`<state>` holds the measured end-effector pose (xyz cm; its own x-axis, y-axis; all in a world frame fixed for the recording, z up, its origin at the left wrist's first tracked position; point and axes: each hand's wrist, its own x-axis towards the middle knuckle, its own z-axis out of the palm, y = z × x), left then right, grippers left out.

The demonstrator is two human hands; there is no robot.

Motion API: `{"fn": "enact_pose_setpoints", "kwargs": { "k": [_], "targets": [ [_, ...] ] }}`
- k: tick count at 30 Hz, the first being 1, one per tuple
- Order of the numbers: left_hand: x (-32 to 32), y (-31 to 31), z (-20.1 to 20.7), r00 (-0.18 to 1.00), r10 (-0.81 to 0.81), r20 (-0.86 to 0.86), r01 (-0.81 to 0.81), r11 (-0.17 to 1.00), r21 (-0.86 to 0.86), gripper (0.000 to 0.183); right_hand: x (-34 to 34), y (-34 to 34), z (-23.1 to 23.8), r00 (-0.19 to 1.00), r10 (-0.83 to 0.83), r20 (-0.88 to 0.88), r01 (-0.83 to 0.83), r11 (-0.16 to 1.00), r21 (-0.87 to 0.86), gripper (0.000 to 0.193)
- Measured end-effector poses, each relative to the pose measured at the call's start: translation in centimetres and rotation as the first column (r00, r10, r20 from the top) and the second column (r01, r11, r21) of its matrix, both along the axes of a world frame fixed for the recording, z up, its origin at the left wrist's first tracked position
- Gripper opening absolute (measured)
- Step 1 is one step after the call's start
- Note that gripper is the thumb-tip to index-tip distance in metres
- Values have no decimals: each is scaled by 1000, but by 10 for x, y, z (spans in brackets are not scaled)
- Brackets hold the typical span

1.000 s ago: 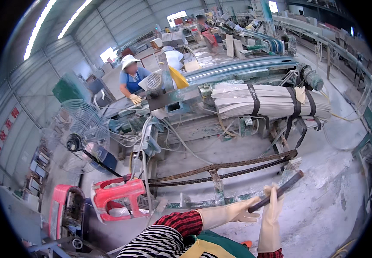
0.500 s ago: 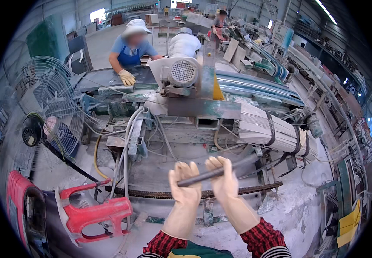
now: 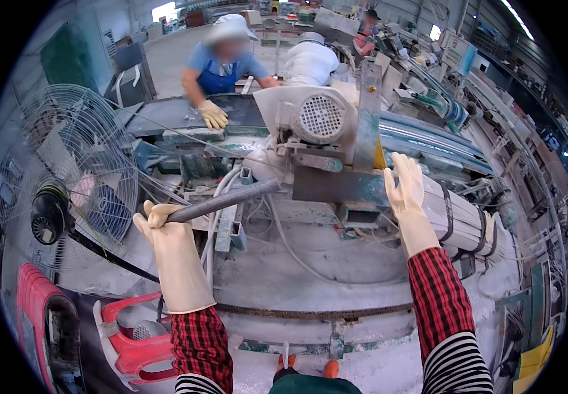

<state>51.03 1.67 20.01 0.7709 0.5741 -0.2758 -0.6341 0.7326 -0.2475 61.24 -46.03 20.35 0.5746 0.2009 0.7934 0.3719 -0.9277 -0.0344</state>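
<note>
My left hand (image 3: 174,246), in a cream rubber glove, is closed round the near end of a dark grey rod or pipe (image 3: 228,200). The rod slants up to the right, its far end in front of the machine's steel beam (image 3: 336,185). My right hand (image 3: 407,190), gloved alike, is raised with fingers stretched and nothing in it. It appears beside the beam's right end and in front of a strapped bundle of pale strips (image 3: 471,220); whether it touches either I cannot tell. Above the beam sits a grey motor with a round perforated cover (image 3: 322,118).
Across the machine a person in a blue apron (image 3: 218,77) rests a gloved hand on a dark slab (image 3: 166,117). A large wire-cage fan (image 3: 77,157) stands left, above a red plastic chair (image 3: 143,351). Hoses (image 3: 217,226) hang below the machine. A long dark bar (image 3: 310,313) crosses before me.
My right hand has let go of the rod and moved up and right, its fingers opening. My left hand has carried the rod up and left. The view has shifted too.
</note>
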Motion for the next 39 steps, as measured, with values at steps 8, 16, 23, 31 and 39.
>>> {"fn": "enact_pose_setpoints", "kwargs": {
  "k": [8, 16, 23, 31, 39],
  "targets": [
    [52, -2, -7, 998, -69, 7, 69, 998, 12, 63, 38, -6, -42, 945, -218, -243, 187, 972, -144, 32],
    [69, -20, 5, 989, -148, 20, 146, 987, 62, 62, 31, -4, -32, 967, -116, -227, 115, 993, -16, 30],
    [131, -49, 84, 975, -143, -167, 197, 906, 374, 24, 34, -8, -29, 970, -83, -227, 60, 992, -107, 26],
    [139, -57, 82, 990, -131, -45, 138, 888, 439, 27, 54, -38, -5, 923, 88, -374, -192, 949, -249, 32],
    [143, -29, 62, 933, -335, 135, 226, 833, 506, 31, 40, -31, 7, 862, 31, -506, -167, 960, -226, 30]
  ]
}}
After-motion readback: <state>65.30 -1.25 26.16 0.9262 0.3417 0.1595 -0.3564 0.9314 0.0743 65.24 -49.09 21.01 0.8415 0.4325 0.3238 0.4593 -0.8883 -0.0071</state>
